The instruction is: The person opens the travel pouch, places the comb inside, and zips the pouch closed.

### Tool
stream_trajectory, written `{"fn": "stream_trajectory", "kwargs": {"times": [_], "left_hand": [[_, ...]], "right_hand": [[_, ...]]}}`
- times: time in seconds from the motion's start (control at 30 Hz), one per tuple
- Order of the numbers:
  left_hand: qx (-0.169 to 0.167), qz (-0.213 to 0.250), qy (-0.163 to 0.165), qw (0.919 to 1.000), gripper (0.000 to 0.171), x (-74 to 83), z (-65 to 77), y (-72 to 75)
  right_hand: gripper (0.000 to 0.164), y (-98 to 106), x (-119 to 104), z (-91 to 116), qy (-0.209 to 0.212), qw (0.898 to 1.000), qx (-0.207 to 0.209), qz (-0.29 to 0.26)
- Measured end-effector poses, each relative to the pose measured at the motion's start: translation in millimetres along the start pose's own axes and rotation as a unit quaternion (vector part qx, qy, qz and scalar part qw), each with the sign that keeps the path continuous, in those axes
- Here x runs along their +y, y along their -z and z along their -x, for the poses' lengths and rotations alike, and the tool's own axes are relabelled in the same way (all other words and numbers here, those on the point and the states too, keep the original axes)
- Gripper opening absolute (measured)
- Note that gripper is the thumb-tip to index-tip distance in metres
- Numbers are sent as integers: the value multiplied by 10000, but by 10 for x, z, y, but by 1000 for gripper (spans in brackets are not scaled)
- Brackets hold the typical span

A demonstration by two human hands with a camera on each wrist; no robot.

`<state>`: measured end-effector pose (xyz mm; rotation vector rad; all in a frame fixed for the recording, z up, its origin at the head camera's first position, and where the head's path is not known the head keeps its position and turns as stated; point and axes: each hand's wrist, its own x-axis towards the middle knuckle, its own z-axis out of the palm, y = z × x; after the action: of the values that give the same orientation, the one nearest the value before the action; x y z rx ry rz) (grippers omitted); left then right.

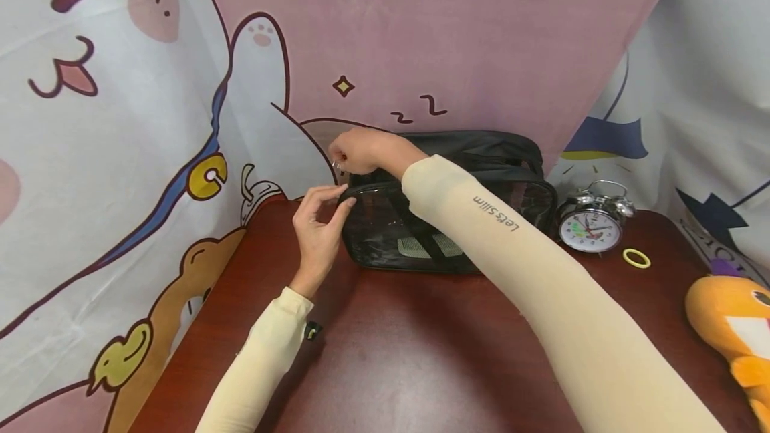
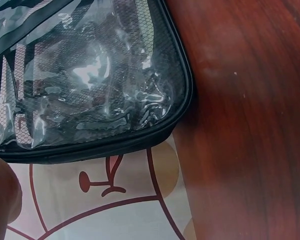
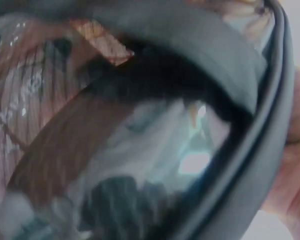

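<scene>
A black zip bag (image 1: 385, 229) with clear panels stands on the table, its top edge gaping. My left hand (image 1: 319, 219) pinches the bag's near upper left corner between thumb and fingers. Behind that corner, my right hand (image 1: 361, 152) is bent over the bag's left end, its fingers curled together. A small shiny piece (image 1: 336, 165) shows at the right fingertips; I cannot tell what it is. In the left wrist view the clear panel (image 2: 90, 75) is wrinkled inside its black piping. The right wrist view shows a blurred black band (image 3: 190, 40) over the opening.
A silver twin-bell alarm clock (image 1: 591, 222) stands right of the bag, with a yellow ring (image 1: 636, 258) beside it. An orange plush toy (image 1: 724, 316) is at the right edge. Printed cloth (image 1: 481, 39) hangs behind the dark red table (image 1: 409, 353).
</scene>
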<state>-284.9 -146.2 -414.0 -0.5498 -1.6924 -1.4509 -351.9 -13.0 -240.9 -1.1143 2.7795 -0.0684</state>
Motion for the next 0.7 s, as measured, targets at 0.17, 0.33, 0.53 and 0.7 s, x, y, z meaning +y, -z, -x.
{"fn": "stream_trajectory", "kwargs": {"times": [0.17,0.33,0.53,0.7], "left_hand": [[17,74,53,10000,26,7,-5,2],[46,112,71,9999,25,14,-5,-2],[69,105,59,9999,25,21,-9,-2],[45,127,37,9999,24,16,-8,3]], "right_hand": [[19,52,99,59,186,9992,6,-358],[14,42,186,111,237,9970,162,-717],[14,23,233,124,571,9933,955,-322],[17,8,213,108,645,9898,1237,-277]]}}
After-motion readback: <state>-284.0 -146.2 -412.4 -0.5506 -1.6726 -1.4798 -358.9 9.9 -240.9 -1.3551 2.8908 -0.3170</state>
